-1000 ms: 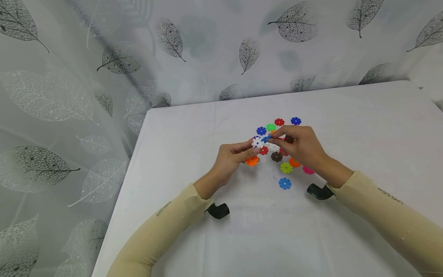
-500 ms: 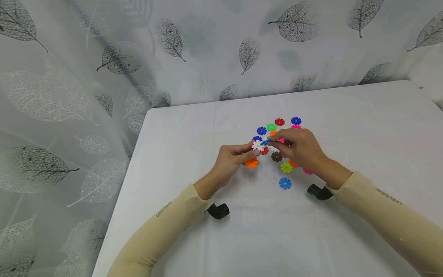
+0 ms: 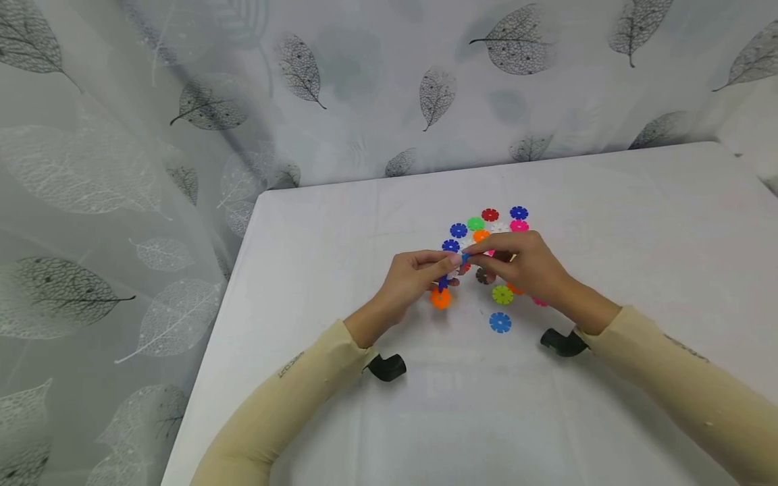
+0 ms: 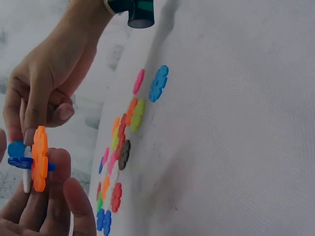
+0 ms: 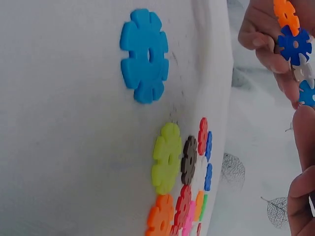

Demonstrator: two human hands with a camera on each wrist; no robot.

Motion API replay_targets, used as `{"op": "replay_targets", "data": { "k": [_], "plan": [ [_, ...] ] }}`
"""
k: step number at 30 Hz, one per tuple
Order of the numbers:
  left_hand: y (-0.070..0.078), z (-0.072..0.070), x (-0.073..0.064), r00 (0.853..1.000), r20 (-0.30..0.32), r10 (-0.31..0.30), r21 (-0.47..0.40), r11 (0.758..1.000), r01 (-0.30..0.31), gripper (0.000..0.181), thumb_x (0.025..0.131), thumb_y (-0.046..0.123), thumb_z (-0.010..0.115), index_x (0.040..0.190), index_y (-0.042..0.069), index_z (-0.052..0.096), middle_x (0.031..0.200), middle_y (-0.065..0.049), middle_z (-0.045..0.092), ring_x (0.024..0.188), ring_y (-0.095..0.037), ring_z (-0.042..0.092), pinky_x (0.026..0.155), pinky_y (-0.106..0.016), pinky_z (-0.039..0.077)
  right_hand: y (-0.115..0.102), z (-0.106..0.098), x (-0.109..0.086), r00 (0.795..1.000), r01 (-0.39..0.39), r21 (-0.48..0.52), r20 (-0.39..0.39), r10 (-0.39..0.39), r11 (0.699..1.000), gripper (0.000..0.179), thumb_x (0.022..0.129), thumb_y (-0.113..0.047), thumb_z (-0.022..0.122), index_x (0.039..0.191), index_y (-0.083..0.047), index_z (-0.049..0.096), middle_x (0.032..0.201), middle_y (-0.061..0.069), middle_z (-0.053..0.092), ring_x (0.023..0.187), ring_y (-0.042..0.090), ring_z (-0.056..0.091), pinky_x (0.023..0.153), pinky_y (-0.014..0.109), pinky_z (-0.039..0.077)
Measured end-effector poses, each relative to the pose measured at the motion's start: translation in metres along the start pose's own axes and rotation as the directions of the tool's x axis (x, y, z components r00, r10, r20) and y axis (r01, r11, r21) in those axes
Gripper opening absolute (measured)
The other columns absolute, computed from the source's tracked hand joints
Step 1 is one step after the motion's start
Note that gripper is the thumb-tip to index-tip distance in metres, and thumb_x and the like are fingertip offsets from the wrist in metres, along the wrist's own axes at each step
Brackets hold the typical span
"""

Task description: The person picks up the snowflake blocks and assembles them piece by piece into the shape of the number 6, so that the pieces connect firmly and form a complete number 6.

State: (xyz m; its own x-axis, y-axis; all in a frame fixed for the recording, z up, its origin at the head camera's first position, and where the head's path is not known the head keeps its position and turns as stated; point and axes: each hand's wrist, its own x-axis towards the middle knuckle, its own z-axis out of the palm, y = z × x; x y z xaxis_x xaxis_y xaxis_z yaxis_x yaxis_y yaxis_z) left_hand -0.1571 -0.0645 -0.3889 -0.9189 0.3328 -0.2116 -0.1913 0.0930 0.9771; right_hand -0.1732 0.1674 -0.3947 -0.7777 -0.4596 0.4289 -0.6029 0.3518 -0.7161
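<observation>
My left hand [image 3: 408, 282] holds a short chain of notched plastic discs joined slot to slot. In the right wrist view the chain runs from an orange disc [image 5: 287, 15] through a dark blue disc [image 5: 295, 45] and a white disc [image 5: 300, 73] to a light blue disc [image 5: 307, 93]. Fingertips of my right hand [image 3: 527, 264] pinch the light blue disc at the chain's end. The hands meet above the table, and the left thumb partly covers the white disc in the head view.
Several loose notched discs lie around and beneath the hands, among them a light blue disc [image 3: 500, 322], a yellow-green disc [image 3: 502, 294] and a brown disc [image 5: 188, 160]. Dark elbow-shaped pieces [image 3: 387, 368] sit by both wrists. Behind the white table [image 3: 340, 229] hangs a leaf-print curtain [image 3: 377, 74].
The chain has turned in the left hand: the white disc no longer faces the head camera, and the orange disc now hangs lower. The right hand has moved slightly down and left with the light blue disc.
</observation>
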Motion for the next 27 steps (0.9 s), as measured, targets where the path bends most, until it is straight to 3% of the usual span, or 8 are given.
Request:
{"op": "replay_targets", "data": {
  "k": [6,11,15,19,22,27],
  "plan": [
    [-0.002,0.000,0.001,1.000,-0.002,0.003,-0.005,1.000,-0.003,0.031,0.094,0.034,0.075,0.115,0.013,0.078,0.105,-0.008,0.076,0.091,-0.021,0.074,0.073,-0.028,0.052,-0.003,0.002,0.001,0.999,0.033,0.003,-0.008,-0.033,0.999,0.031,0.085,0.004,0.079,0.113,-0.009,0.077,0.090,0.002,0.075,0.058,0.009,0.066,0.053,0.022,0.051],
    [-0.003,-0.004,0.002,0.999,-0.029,0.014,-0.003,1.000,-0.015,0.040,0.095,0.033,0.074,0.127,0.008,0.072,0.110,-0.007,0.075,0.094,-0.019,0.073,0.080,-0.029,0.055,-0.004,-0.007,0.003,0.989,-0.039,-0.026,-0.144,0.035,0.999,0.035,0.091,-0.002,0.074,0.126,-0.011,0.072,0.114,0.003,0.071,0.066,0.018,0.069,0.062,0.019,0.054],
    [-0.004,-0.005,0.002,0.999,-0.042,0.011,-0.025,1.000,-0.012,0.044,0.096,0.031,0.072,0.132,0.006,0.068,0.110,-0.002,0.075,0.094,-0.019,0.074,0.086,-0.033,0.057,0.001,-0.019,0.006,0.952,-0.111,0.006,-0.288,0.108,0.994,0.040,0.096,-0.005,0.069,0.136,-0.013,0.065,0.128,0.005,0.063,0.073,0.017,0.068,0.068,0.016,0.053],
    [-0.004,-0.006,0.003,0.999,-0.046,0.001,-0.073,0.997,-0.004,0.045,0.096,0.027,0.072,0.134,0.005,0.066,0.115,-0.008,0.074,0.094,-0.021,0.074,0.090,-0.034,0.056,0.008,-0.031,0.007,0.902,-0.184,0.080,-0.383,0.201,0.980,0.041,0.100,-0.008,0.063,0.141,-0.012,0.061,0.134,0.010,0.058,0.073,0.012,0.065,0.066,0.014,0.051],
    [-0.003,-0.005,0.002,0.998,-0.060,-0.019,-0.094,0.995,0.014,0.046,0.095,0.027,0.074,0.135,0.005,0.065,0.119,-0.010,0.072,0.095,-0.021,0.073,0.089,-0.033,0.056,0.013,-0.039,0.006,0.863,-0.253,0.108,-0.423,0.275,0.961,0.040,0.102,-0.014,0.062,0.142,-0.014,0.060,0.132,0.010,0.058,0.071,0.011,0.063,0.063,0.015,0.050],
    [0.001,-0.004,0.000,0.994,-0.090,-0.060,-0.055,0.997,0.055,0.049,0.093,0.030,0.076,0.135,0.006,0.066,0.116,-0.002,0.073,0.107,-0.019,0.068,0.093,-0.033,0.054,0.019,-0.047,0.003,0.812,-0.375,0.108,-0.442,0.382,0.921,0.041,0.103,-0.023,0.061,0.143,-0.017,0.059,0.123,0.007,0.058,0.067,0.010,0.060,0.066,0.014,0.051]
  ]
}}
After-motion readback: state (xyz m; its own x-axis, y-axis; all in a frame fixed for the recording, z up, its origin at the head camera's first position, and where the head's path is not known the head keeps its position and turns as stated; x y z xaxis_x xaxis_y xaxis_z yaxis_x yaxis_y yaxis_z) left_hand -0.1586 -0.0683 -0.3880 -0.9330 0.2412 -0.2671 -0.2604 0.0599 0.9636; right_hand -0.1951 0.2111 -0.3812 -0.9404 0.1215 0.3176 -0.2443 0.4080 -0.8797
